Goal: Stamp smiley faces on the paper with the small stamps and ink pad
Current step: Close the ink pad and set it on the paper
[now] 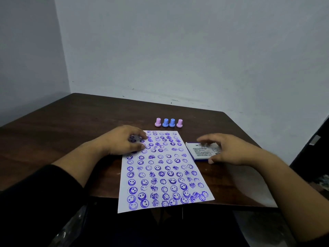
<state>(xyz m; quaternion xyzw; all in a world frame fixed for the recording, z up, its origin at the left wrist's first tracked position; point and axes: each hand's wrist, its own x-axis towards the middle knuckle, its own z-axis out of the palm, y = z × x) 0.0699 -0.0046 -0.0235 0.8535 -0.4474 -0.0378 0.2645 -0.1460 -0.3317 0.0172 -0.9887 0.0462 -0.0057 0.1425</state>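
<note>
A white paper (pixel 160 175) covered with purple smiley prints lies on the dark wooden table (pixel 71 122), its near end hanging over the front edge. My left hand (pixel 122 141) rests palm down on the paper's top left corner, fingers curled, holding nothing visible. The closed ink pad (pixel 201 151), blue with a white label, sits right of the paper. My right hand (pixel 229 150) hovers over its right side with spread fingers, thumb at its near corner. Behind the paper stand several small stamps in a row: pink (pixel 158 122), blue (pixel 165 122), blue (pixel 172 122), pink (pixel 179 123).
The table stands in a corner against pale walls (pixel 178 50). A dark object (pixel 313 148) rises beyond the table's right edge. Clear plastic (pixel 74 223) shows below the front edge at the left.
</note>
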